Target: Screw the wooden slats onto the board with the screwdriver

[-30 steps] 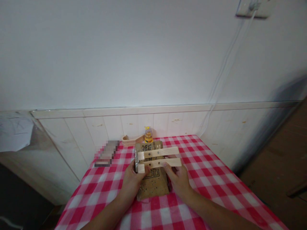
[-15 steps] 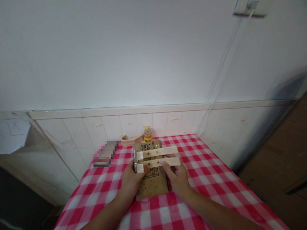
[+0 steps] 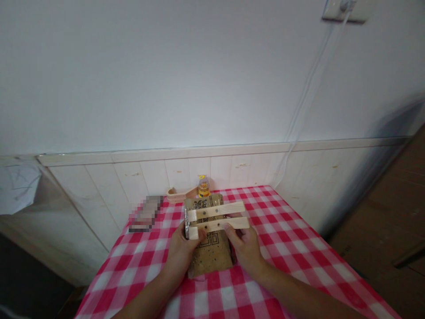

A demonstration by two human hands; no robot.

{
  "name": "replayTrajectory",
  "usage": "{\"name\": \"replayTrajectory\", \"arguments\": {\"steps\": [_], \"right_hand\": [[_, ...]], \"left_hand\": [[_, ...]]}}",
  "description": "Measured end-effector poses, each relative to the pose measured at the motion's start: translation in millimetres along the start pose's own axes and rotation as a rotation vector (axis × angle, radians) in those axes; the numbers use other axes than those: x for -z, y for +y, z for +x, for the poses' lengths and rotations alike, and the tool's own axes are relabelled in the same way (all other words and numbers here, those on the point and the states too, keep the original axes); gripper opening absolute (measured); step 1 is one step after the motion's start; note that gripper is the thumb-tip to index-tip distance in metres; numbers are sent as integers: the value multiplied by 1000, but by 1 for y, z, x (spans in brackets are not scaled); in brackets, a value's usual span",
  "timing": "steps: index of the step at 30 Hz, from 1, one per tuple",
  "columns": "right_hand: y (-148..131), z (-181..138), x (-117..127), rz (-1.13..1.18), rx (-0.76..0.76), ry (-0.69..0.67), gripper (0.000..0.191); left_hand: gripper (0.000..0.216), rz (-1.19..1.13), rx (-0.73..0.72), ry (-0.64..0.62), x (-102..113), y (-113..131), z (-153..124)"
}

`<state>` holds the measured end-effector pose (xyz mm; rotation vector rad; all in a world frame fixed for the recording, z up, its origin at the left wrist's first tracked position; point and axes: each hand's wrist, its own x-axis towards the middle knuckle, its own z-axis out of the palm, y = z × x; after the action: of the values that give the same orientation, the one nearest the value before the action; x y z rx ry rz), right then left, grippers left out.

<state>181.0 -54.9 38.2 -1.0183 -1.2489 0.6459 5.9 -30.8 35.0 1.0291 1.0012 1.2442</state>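
Observation:
A flat brown package [image 3: 210, 259] with dark printing, wrapped in clear plastic, lies in front of me. Across it run two pale wooden strips, an upper one [image 3: 229, 208] and a lower one [image 3: 214, 225], each with a block-like left end and two dark screws or holes. My left hand [image 3: 181, 250] is closed at the left end of the lower strip, thumb against its underside edge; its other fingers are hidden. With thumb on top and fingers beneath, my right hand [image 3: 247, 248] grips the lower strip's right part. Whether either hand also holds the package, I cannot tell.
Behind the package stand a small yellow-topped container [image 3: 203, 186] and a curved wooden piece [image 3: 181, 194]. A blurred-out flat rectangular object [image 3: 146, 214] lies at the left on the red checked tablecloth [image 3: 282, 248]. White panelling [image 3: 232, 173] borders the table's far edge.
The view has shifted very slightly. Both hands and the wooden strips keep the same places on the package.

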Motion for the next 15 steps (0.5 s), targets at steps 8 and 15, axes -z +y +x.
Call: {"name": "replayTrajectory", "arguments": {"steps": [8, 15], "right_hand": [[-4, 0, -1, 23, 4, -11, 26], [-3, 0, -2, 36, -6, 1, 30]], "left_hand": [[69, 2, -12, -23, 3, -6, 3], [69, 18, -28, -7, 2, -4, 2]]}}
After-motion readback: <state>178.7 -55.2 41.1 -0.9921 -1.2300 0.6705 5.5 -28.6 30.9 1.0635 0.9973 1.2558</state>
